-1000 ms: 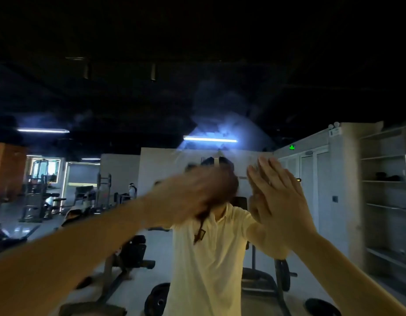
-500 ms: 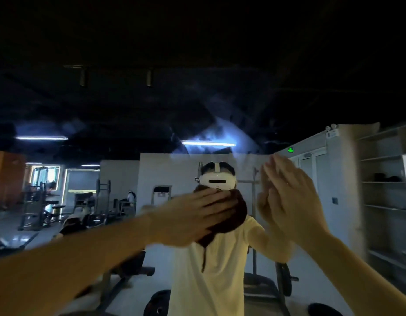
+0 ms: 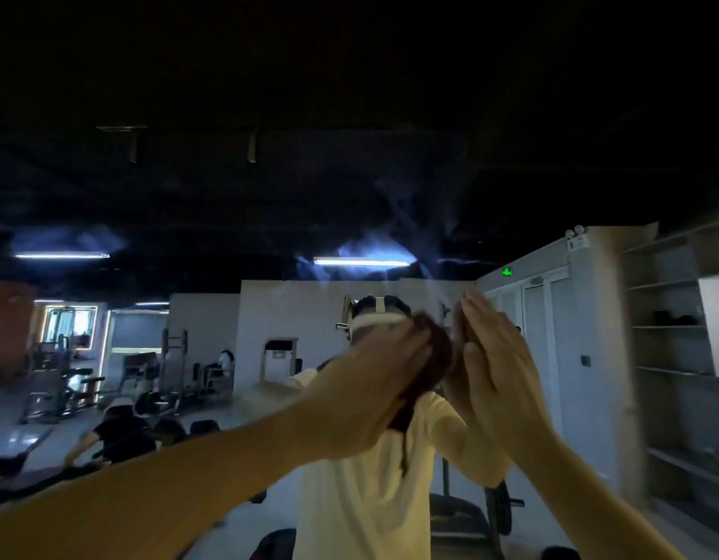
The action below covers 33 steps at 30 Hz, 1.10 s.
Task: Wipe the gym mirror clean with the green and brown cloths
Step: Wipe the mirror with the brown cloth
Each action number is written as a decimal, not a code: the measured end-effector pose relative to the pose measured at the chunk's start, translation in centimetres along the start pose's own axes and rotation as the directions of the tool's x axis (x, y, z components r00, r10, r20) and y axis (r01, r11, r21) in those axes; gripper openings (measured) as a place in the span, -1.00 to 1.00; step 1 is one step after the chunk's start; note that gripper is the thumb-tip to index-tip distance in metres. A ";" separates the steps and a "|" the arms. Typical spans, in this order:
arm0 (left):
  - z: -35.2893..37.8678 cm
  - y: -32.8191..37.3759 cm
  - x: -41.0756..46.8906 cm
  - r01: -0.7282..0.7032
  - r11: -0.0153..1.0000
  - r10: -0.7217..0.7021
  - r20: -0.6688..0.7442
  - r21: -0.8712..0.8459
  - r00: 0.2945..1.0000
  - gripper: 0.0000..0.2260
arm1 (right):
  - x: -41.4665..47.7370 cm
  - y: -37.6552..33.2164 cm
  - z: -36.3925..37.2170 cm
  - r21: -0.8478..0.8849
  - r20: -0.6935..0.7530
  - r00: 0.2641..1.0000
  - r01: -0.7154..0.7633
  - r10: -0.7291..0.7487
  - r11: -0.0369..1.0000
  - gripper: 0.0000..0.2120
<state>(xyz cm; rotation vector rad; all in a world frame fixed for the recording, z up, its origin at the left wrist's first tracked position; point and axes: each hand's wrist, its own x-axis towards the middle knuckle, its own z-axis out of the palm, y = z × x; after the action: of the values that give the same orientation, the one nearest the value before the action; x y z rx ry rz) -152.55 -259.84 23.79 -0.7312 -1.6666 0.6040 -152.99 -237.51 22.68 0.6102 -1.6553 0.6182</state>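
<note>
Brown cloth (image 3: 434, 357), bunched and pressed to the mirror (image 3: 269, 204) beneath the left hand (image 3: 370, 390). Much of the cloth is hidden under the palm, and motion blur softens its edges. Only the part past the fingers (image 3: 410, 349) and a thin tail below them show. Its long axis runs steeply, from the bunch beyond the fingertips down to the tail, which points down and slightly left. The left fingers lie extended, not curled, across the cloth and point right; their outlines are smeared. Right hand (image 3: 499, 377), just beyond the left fingertips: flat against the glass, fingers straight, close together and pointing up, meeting their own reflection. It holds nothing. The cloth sits between the two hands, close to the right palm; whether they touch cannot be told. Both forearms are cut off at the lower frame edge. Behind the fingers, in reflection: a headset (image 3: 376, 321) above them and a pale shirt (image 3: 362, 499) below. Shelves (image 3: 669, 349) stand to the right of the right hand. The upper glass is too dark to read.
</note>
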 end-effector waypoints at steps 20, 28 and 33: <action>0.1 -4.4 -2.3 -0.063 0.998 0.060 0.134 0.016 0.989 -0.25 | -1.1 -0.6 2.2 -0.243 -0.049 0.999 -0.026 0.015 0.970 -0.46; -3.2 -13.6 2.8 0.788 0.616 -0.786 -0.068 0.014 0.615 -0.36 | -1.1 -2.5 5.8 -0.485 -0.104 0.988 -0.153 0.117 0.861 -0.37; -0.5 -1.8 5.0 0.433 0.898 -0.439 -0.086 -0.082 0.894 -0.39 | -1.5 -2.1 4.3 -0.498 -0.027 0.998 -0.061 0.055 0.865 -0.33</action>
<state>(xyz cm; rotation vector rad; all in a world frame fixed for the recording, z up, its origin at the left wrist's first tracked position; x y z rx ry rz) -153.10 -257.40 28.47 -0.3981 -1.6867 0.1920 -154.36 -241.92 20.72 0.1764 -1.7368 0.2104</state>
